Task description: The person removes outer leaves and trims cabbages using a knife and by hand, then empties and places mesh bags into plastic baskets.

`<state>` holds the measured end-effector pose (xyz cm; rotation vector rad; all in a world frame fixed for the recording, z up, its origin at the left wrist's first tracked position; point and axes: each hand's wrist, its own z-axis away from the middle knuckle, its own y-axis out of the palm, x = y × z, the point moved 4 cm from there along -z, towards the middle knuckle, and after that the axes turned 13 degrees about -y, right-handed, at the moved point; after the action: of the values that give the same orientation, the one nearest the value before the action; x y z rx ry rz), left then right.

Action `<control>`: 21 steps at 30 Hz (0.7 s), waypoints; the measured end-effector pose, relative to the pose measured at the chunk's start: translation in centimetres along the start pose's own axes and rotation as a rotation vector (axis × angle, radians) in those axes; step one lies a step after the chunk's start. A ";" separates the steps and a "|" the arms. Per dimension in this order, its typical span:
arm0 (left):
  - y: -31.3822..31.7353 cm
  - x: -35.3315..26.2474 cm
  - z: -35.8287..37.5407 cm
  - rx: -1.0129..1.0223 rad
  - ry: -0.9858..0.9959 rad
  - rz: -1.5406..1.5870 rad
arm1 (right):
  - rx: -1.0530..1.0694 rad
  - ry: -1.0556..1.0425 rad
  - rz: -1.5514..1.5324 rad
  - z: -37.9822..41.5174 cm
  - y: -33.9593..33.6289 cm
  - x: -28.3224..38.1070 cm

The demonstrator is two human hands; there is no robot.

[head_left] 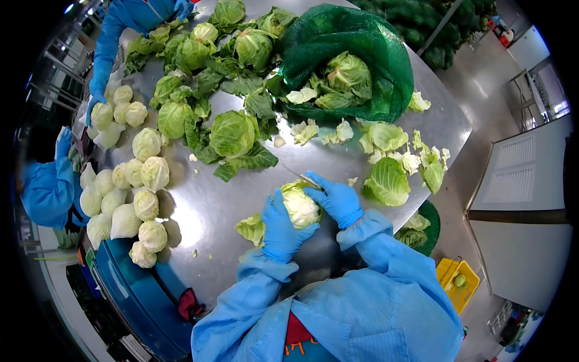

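A pale, partly trimmed cabbage point(301, 206) rests at the near side of the metal table point(223, 202). My left hand point(280, 229), in a blue glove, is wrapped round its left and lower side. At its upper right, my right hand point(335, 200), also gloved, is closed on a knife point(297, 174), whose thin blade points up and left over the cabbage. A loose green leaf point(251, 229) lies just left of my left hand. Another large leaf point(388, 181) lies to the right of my right hand.
Untrimmed cabbages point(233, 134) lie beyond my hands, with a green mesh sack point(386, 72) holding more behind. Trimmed heads point(155, 173), several in white foam nets point(125, 221), are at left. A co-worker's gloved hand point(96, 107) touches heads at upper left. A yellow crate point(457, 282) stands on the floor.
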<state>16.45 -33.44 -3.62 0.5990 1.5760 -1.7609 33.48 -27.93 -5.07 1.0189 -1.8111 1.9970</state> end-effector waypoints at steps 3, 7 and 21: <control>-1.1 2.3 -0.2 0.036 0.087 0.093 | -0.207 0.007 -0.261 -0.3 1.6 -3.9; -2.6 6.3 0.5 0.178 0.080 0.422 | -0.303 0.101 -0.263 1.9 3.1 -10.7; -2.4 2.4 -2.9 0.411 0.273 0.170 | -0.132 0.179 -0.276 3.4 -1.8 0.1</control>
<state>12.77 -30.96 -4.22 1.1782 1.2880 -1.9447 35.60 -30.81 -3.74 0.9582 -1.5895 1.7223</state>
